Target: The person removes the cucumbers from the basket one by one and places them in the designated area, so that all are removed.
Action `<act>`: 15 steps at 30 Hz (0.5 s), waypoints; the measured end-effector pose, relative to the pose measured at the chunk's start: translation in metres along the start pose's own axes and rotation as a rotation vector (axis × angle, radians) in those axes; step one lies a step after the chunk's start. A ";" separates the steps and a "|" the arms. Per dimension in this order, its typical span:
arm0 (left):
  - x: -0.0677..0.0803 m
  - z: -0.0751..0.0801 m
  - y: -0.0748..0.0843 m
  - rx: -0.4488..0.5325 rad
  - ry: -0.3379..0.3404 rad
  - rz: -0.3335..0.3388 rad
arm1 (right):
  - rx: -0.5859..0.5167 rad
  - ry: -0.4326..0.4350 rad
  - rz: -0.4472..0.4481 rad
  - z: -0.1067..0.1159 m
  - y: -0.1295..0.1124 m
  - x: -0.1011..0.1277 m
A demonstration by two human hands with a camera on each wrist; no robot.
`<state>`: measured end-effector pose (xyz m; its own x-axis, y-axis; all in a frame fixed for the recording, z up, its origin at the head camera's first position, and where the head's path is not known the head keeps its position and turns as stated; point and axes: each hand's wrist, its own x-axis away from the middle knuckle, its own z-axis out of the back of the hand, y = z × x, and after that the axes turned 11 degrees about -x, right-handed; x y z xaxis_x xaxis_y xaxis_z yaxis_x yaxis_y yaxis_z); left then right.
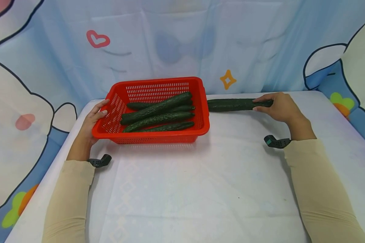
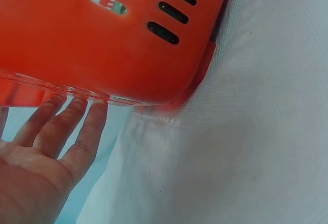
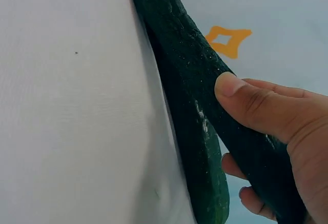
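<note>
In the middle of the head view a red basket (image 1: 156, 111) stands on the white table (image 1: 200, 182), and several cucumbers (image 1: 158, 116) lie in it lengthwise. One more cucumber (image 1: 231, 105) lies on the table just right of the basket, and its left end is near the basket's right wall. Its right end is gripped by the right hand (image 1: 276, 106); in the right wrist view the thumb (image 3: 246, 98) is pressed on top and the fingers are curled under it. The left side of the basket is touched by the left hand (image 1: 92, 118) with straight fingers (image 2: 77, 126) under the rim, so nothing is clasped there.

The step in hand is judged to be the lifting of this cucumber into the basket. It should be raised level, since it is held only at one end and the far end may sag. The right wall must be cleared before it is lowered. It is best laid parallel to the others, while the basket is kept steady by the left hand.
</note>
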<state>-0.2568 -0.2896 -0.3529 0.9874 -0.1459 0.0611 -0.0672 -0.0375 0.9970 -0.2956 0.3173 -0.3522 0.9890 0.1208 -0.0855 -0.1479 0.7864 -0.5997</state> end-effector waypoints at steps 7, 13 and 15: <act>0.000 0.000 0.000 0.005 0.002 0.000 | 0.020 -0.020 -0.004 -0.002 0.004 -0.002; -0.001 0.000 0.000 0.003 0.005 0.004 | 0.035 -0.023 0.002 -0.004 0.006 -0.002; -0.001 0.000 0.000 0.006 0.010 0.007 | 0.049 -0.015 0.006 -0.005 0.007 -0.002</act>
<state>-0.2578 -0.2898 -0.3535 0.9882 -0.1366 0.0689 -0.0754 -0.0426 0.9962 -0.2987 0.3190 -0.3602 0.9879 0.1350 -0.0769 -0.1548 0.8142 -0.5595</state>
